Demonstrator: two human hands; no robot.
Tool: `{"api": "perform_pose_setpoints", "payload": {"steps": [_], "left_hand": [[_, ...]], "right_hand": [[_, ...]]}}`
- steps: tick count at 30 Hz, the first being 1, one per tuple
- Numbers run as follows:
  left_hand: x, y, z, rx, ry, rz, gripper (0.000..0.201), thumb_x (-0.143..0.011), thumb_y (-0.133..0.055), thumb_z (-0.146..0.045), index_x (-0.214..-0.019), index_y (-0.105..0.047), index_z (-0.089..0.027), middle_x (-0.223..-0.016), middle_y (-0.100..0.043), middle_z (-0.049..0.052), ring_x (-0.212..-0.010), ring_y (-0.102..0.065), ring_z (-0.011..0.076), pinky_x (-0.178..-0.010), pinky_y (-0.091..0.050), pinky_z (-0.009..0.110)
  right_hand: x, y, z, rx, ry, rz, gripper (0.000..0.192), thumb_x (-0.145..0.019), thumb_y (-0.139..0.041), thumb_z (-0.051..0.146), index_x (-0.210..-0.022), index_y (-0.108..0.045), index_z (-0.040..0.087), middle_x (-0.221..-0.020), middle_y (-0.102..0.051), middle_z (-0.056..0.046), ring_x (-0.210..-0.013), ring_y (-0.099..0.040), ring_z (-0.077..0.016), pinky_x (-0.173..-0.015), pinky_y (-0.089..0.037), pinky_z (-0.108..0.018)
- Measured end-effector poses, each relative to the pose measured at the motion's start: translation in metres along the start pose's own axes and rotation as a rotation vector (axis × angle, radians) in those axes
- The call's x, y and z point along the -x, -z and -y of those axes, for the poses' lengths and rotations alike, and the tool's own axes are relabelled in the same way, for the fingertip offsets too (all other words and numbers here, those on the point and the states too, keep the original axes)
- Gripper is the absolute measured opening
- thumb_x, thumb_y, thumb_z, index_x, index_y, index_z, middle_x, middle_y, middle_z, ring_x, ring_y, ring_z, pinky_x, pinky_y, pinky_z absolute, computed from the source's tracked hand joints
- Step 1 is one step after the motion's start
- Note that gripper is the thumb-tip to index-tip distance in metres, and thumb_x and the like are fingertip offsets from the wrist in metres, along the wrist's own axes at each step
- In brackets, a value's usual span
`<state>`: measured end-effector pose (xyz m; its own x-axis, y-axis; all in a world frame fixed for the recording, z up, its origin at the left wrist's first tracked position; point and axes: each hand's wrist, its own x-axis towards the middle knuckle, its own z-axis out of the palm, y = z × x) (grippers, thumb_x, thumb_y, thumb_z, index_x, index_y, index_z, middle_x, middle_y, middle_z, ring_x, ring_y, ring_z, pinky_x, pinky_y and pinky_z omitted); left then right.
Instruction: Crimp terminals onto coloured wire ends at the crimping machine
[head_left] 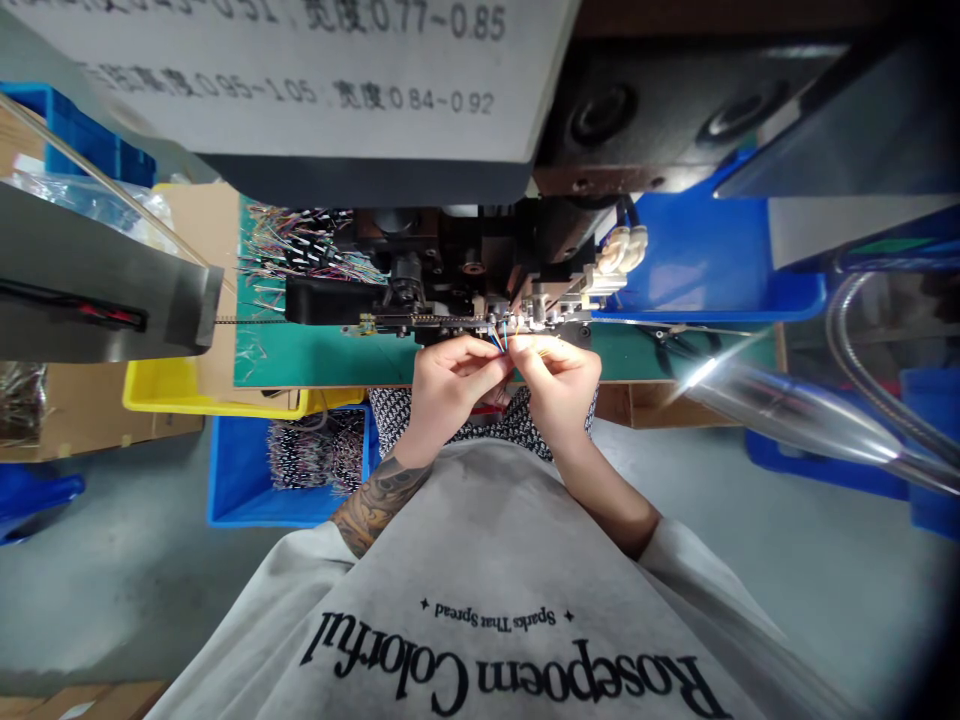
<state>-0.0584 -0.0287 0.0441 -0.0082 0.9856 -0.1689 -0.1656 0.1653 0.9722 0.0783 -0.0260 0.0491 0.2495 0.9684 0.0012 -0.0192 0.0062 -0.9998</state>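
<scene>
Nearest to the eye, across the top of the frame, hangs a white paper label printed in black characters and numbers [322,125], above a dark metal machine with small bright fittings [472,255]. Just below that machine, at the centre of the frame, the person works with both bare hands close together. Their left hand [454,385] is narrowed to a pinch, thumb and forefinger closed on thin blue, yellow and white wires [505,336]; their right hand [559,380] pinches at the same little cluster, fingers bent. The wire ends point up at the machine's small metal parts; I cannot tell whether they touch.

Behind the hands spreads a green tabletop [337,358], with a heap of loose multicoloured wires [300,245] on it at the upper left. Lower left, a blue plastic bin [234,490] holds dense bundles of wires [307,455], beside a shallow yellow plastic tray [210,402]. Another blue plastic bin [690,260] sits at the upper right, above a shiny tapered fitting [795,415] catching a bright glare.
</scene>
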Motion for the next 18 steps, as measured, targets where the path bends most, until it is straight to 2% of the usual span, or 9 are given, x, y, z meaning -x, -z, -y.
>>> {"api": "perform_pose_setpoints", "payload": {"steps": [4, 9, 18], "left_hand": [[-0.0005, -0.0008, 0.0009, -0.005, -0.025, -0.005, 0.018, -0.077, -0.094, -0.029, -0.079, -0.079, -0.021, -0.074, -0.076, -0.001, -0.062, -0.071, 0.0128, -0.057, -0.062, 0.022], [-0.0011, 0.0008, 0.003, -0.006, -0.026, -0.011, 0.02, -0.081, -0.092, -0.035, -0.081, -0.079, -0.021, -0.075, -0.076, 0.0, -0.064, -0.071, 0.0133, -0.058, -0.062, 0.023], [-0.0006, 0.0018, 0.0023, -0.018, 0.023, -0.009, 0.019, -0.083, -0.09, -0.038, -0.084, -0.081, -0.021, -0.072, -0.076, 0.0, -0.063, -0.073, 0.0156, -0.061, -0.066, 0.027]], "right_hand": [[-0.0037, -0.0017, 0.0047, -0.003, -0.021, -0.005, 0.037, -0.09, -0.072, 0.035, -0.057, -0.066, 0.018, -0.052, -0.044, 0.005, -0.053, -0.036, -0.0077, -0.052, -0.032, -0.025], [-0.0068, -0.004, 0.0085, -0.009, -0.023, 0.025, 0.044, -0.092, -0.071, 0.034, -0.053, -0.059, 0.018, -0.053, -0.039, 0.005, -0.055, -0.032, -0.0075, -0.054, -0.03, -0.026], [-0.003, -0.0022, 0.0025, 0.022, -0.033, 0.062, 0.036, -0.091, -0.073, 0.04, -0.061, -0.071, 0.019, -0.054, -0.044, 0.004, -0.055, -0.037, -0.0085, -0.054, -0.033, -0.025]]}}
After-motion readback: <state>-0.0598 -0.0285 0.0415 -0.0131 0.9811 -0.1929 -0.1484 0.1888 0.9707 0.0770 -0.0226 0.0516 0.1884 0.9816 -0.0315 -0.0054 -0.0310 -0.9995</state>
